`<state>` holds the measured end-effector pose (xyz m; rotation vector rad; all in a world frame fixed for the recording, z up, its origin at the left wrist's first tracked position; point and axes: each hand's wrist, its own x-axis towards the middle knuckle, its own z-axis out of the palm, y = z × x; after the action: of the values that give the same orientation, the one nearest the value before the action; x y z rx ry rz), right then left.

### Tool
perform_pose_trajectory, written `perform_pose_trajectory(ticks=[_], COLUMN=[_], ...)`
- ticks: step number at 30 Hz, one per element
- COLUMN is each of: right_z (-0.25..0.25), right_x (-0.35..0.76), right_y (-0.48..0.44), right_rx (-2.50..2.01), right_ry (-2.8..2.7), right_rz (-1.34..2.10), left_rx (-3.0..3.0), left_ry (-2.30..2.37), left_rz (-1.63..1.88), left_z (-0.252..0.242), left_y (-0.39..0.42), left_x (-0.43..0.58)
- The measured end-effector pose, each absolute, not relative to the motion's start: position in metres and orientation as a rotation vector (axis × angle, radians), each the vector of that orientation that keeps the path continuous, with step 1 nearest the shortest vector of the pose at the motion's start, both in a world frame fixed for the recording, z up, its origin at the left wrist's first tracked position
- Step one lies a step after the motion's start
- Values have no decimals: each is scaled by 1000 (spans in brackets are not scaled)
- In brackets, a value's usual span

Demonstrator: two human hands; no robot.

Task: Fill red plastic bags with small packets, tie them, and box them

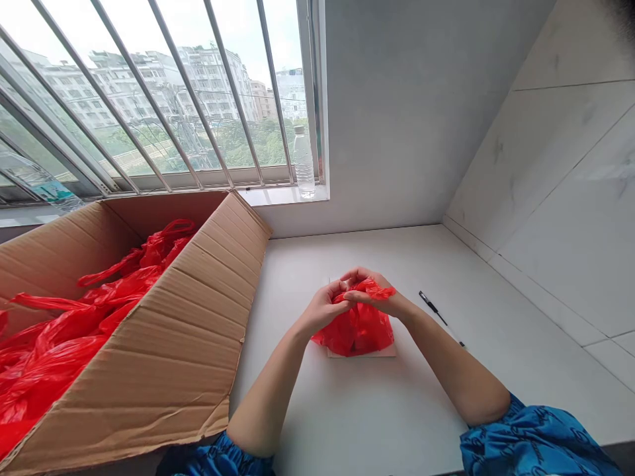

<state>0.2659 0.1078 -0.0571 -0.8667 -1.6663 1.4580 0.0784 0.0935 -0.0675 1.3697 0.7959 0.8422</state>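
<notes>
A red plastic bag (358, 332) sits on the white surface in front of me, bunched up towards its top. It rests over a flat pale piece (384, 352) whose front edge shows beneath it. My left hand (325, 305) pinches the gathered top of the bag from the left. From the right, my right hand (373, 295) has its fingers closed on the same gathered plastic, and a loose red end sticks out past it. The fingertips of both hands meet there, partly hiding the top. What the bag contains is hidden.
A large cardboard box (188, 317) full of red plastic bags (99, 317) stands at my left. Right of my hands lies a black pen (439, 316). One clear bottle (303, 165) stands on the sill of the barred window; another bottle (47, 185) leans at far left.
</notes>
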Motion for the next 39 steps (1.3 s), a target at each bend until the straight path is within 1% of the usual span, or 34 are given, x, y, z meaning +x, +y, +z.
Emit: perform_pose_trajectory(ticks=[7,11,16,22,27,30,33,39], right_z=[-61,-58,-56,-46,-28,-18,-13,-10], right_x=[259,258,258,262,277,288,292,292], right_y=[102,99,97,93,92,93,91,86], right_rx=[-854,-875,-880,-829,-824,-828,-840,-899], right_ry=[-1673,-1676,-1705,-1703,-1503,-1402,-1403,-1497], right_rz=[1224,1179,1058,969,660,555,527,579], left_rx=[1420,1368,1441,1466,1513,1608,1621,1577], left_ry=[815,831,950,908,912,935,949,1012], left_rz=[984,1025,1067,1097,1307,1392,1399,1464], left_z=[-75,-76,-80,-66,-51,-51,-53,-50], left_y=[97,97,98,93,90,91,92,90], left_x=[84,85,87,87,85,86,87,87])
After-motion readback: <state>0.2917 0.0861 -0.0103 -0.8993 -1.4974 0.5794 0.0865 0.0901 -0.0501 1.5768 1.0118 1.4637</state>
